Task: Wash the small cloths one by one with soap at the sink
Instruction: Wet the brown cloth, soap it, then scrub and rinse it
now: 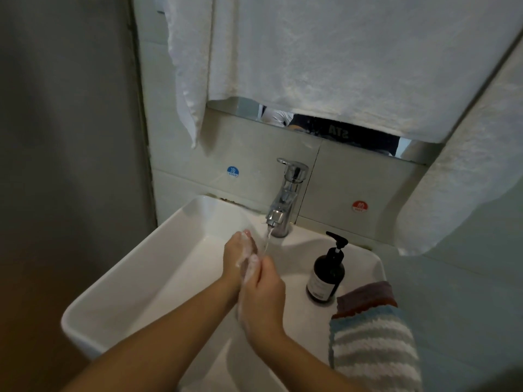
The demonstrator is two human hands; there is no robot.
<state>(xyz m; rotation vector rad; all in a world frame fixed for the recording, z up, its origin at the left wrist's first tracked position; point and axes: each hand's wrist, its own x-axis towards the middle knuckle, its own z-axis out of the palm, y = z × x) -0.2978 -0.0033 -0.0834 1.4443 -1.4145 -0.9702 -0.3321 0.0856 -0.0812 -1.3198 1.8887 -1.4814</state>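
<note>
Left hand (pixel 236 260) and right hand (pixel 261 292) pressed together, lathered; whether a cloth sits in the grip, cannot tell. Striped cloths (pixel 373 343) wait on sink (pixel 119 284) rim. Rub under the tap (pixel 285 196) stream.

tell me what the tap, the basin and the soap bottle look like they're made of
Tap: polished chrome-look metal, mirror reflections on its body. Basin: glossy white, probably glazed ceramic, with smooth thick walls. Soap bottle: dark, slightly see-through, either plastic or glass, with a black, likely plastic pump.
</note>
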